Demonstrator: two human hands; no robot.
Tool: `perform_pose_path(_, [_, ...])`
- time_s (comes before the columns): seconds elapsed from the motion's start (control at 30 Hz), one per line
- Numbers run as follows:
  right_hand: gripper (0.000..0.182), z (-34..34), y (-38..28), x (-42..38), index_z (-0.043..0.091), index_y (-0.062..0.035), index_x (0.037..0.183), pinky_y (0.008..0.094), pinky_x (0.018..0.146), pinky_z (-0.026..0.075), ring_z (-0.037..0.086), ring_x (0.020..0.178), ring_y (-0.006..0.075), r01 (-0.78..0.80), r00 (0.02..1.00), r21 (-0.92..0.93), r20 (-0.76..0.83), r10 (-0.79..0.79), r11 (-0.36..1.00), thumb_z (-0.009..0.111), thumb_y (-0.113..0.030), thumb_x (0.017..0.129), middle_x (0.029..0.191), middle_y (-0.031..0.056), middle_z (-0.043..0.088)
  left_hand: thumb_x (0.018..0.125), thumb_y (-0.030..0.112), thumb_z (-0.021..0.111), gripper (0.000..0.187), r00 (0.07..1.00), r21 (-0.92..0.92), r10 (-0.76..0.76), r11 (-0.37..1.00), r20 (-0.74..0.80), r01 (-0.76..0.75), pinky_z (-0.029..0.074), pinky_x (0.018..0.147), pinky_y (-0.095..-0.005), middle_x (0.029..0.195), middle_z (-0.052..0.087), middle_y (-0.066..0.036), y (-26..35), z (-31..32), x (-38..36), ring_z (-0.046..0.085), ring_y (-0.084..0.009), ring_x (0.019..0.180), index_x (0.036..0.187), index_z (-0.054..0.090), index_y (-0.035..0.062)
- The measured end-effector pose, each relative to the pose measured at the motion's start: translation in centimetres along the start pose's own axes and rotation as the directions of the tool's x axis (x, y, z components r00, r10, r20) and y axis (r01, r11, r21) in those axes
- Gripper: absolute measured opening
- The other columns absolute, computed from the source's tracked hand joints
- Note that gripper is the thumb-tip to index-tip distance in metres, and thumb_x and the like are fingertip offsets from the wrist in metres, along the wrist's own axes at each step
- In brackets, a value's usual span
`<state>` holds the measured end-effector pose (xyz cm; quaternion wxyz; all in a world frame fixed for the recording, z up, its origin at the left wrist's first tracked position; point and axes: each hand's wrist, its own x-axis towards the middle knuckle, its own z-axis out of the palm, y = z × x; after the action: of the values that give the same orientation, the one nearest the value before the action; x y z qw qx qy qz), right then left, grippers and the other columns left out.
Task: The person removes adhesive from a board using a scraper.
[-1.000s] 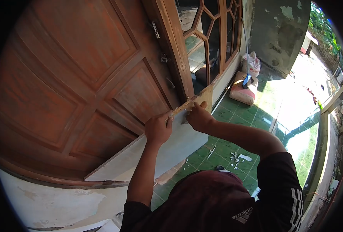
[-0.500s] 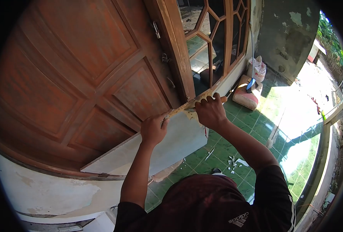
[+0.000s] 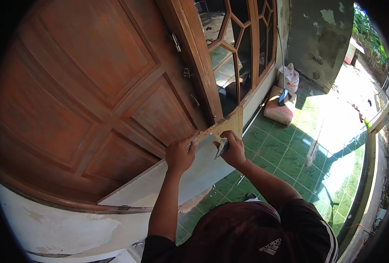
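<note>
A long board (image 3: 203,168) with a white-grey coat and a bare yellowish end leans in front of the brown door. My left hand (image 3: 180,154) is closed over its upper edge, thumb on the near face. Near the bare end, my right hand (image 3: 232,151) is closed on a scraper (image 3: 222,148) with a smeared grey blade that points down and left over the board's face. The scraper's handle is mostly hidden in my fingers.
The panelled door (image 3: 111,87) stands close on the left, beside a wood-framed window (image 3: 236,48). A filled sack (image 3: 280,107) and a white bag (image 3: 290,79) sit by the wall. Green tiles (image 3: 269,144) cover the floor; a low ledge (image 3: 372,175) runs along the right.
My right hand has moved down and slightly left from the board's upper edge to its face, and the scraper's blade now points down. My left hand still holds the edge.
</note>
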<state>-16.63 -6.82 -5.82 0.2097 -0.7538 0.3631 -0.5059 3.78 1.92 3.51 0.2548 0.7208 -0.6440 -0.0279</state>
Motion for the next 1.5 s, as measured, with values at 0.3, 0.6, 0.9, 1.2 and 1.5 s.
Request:
perform_pose_path(0.3, [0.023,3.5,-1.0,1.0,0.075,-0.0054,0.105,0.0408,0.081,0.059,0.08,0.097,0.0313,0.215,0.921,-0.063,-0.32,-0.223,0.975,0.088,-0.004,0.085,0.103,0.0116,0.082,0.097,0.025,0.077,0.034,0.993,-0.024,0.082,0.996,-0.084,-0.085,0.06,0.086,-0.0465,0.108,0.081,-0.017,-0.4,0.3,0.0,0.078,-0.037,0.096,0.129,0.081,0.0138])
perform_pose_path(0.6, [0.021,5.1,-0.9,0.3,0.076,-0.0091,0.099,0.0366,0.077,0.055,0.08,0.096,0.024,0.221,0.877,-0.193,-0.39,-0.281,0.956,0.081,0.003,0.083,0.105,0.0069,0.083,0.097,0.024,0.077,0.033,0.991,0.0,0.112,0.994,-0.072,-0.113,0.06,0.084,-0.0475,0.107,0.08,-0.018,-1.0,0.4,0.1,0.077,-0.0389,0.096,0.128,0.08,0.0102])
perform_pose_path(0.9, [0.027,8.4,-1.8,-0.3,0.063,-0.0058,0.092,0.0389,0.072,0.053,0.07,0.081,0.0291,0.142,0.823,-0.129,-0.535,-0.189,0.982,0.073,0.013,0.074,0.102,0.0082,0.078,0.099,0.024,0.076,0.033,0.994,-0.013,0.106,0.994,-0.012,-0.107,0.06,0.086,-0.0479,0.113,0.08,-0.018,-1.5,0.2,0.7,0.077,-0.04,0.102,0.129,0.08,0.0104])
perform_pose_path(1.2, [0.033,8.0,-1.1,-1.8,0.061,-0.0052,0.091,0.0395,0.071,0.052,0.067,0.079,0.0298,0.128,0.876,-0.081,-0.458,-0.151,0.988,0.068,0.016,0.067,0.101,0.0097,0.076,0.1,0.027,0.075,0.035,0.996,-0.019,0.088,0.996,0.017,-0.088,0.06,0.085,-0.048,0.112,0.08,-0.019,-1.5,-0.2,1.3,0.077,-0.0415,0.1,0.132,0.079,0.0113])
perform_pose_path(1.5, [0.033,8.1,0.7,-4.0,0.06,-0.0075,0.09,0.0403,0.071,0.049,0.066,0.083,0.0286,0.112,0.915,-0.075,-0.382,-0.132,0.991,0.069,0.011,0.065,0.104,0.0062,0.076,0.101,0.029,0.075,0.036,0.997,0.027,0.072,0.997,0.01,-0.072,0.06,0.085,-0.0477,0.11,0.08,-0.02,-1.8,0.0,1.6,0.077,-0.0416,0.098,0.131,0.079,0.0107])
